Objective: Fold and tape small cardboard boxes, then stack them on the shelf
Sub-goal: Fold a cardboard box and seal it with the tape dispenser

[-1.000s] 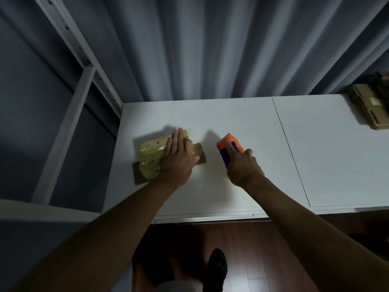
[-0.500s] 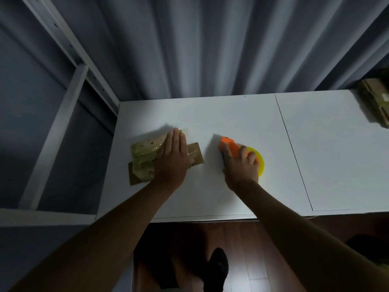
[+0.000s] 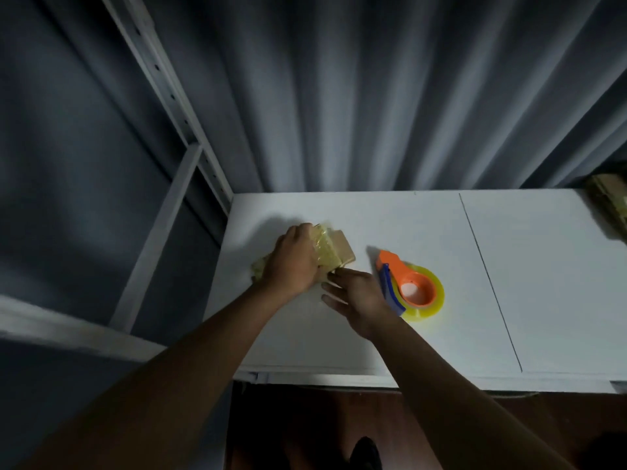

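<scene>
Head view: small cardboard box (image 3: pixel 342 248), partly wrapped in yellowish tape, on white worktop (image 3: pixel 424 340) at centre-left of frame. Left hand (image 3: pixel 294 261) laid over it, fingers curled round far edge, gripping. Right hand (image 3: pixel 360 296) just below box, fingers straight and spread, tips at near corner, holding nothing. Tape dispenser (image 3: pixel 409 285), orange with blue blade guard and yellow roll, lying flat just right of right hand, apart from box.

Risks, judged:
- Box slipping or rotating under one-handed grip on smooth worktop; cause: glossy tape under palm.
- Loose tape end sticking to right fingers or wrinkling if pressed unevenly; end itself not visible.
- Right wrist knocking dispenser, close beside it.
- Low light hiding seam alignment.

Count:
- Boxes in hand: 1.
- Further cardboard at right edge of frame (image 3: pixel 610 201): cropped, number not determinable.
- Tape dispensers: 1.
- Hands: 2.
- Shelf frame (image 3: pixel 163 86), upper left: 1, no boxes seen on it.
</scene>
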